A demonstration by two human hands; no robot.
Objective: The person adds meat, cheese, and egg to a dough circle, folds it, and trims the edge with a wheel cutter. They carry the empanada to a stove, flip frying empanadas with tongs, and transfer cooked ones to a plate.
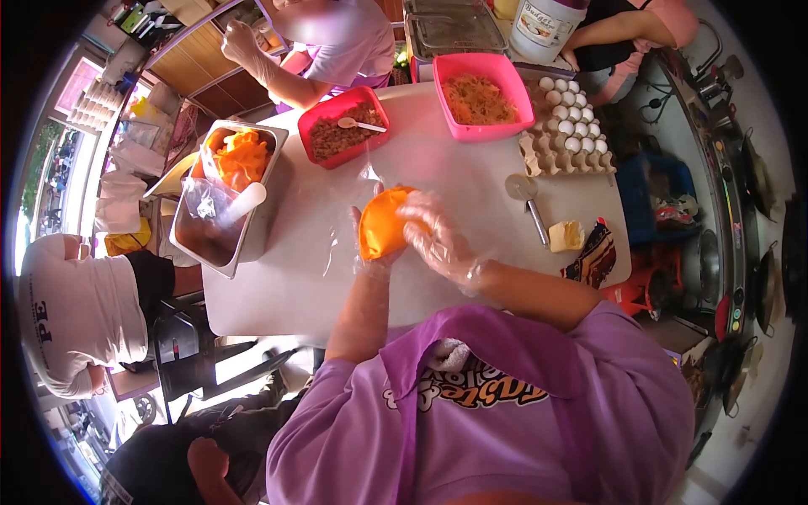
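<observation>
An orange half-moon empanada (387, 220) is held up over the middle of the white table. My left hand (375, 268), in a clear plastic glove, cradles it from beneath and behind, so most of those fingers are hidden. From the right, my gloved right hand (438, 240) has its bent fingers on the empanada's curved edge. Further right lie a pizza cutter (532, 210) and a pale yellow block (566, 236). A pink tub of brown minced filling (328, 139) with a white spoon stands beyond my hands.
At the left is a steel pan (220, 271) with orange dough and plastic sheets. Another pink tub (488, 133) holds shredded filling, beside an egg tray (555, 160). A patterned cloth (593, 257) lies near the right edge. Across the table, a co-worker's gloved hand (241, 44) is raised.
</observation>
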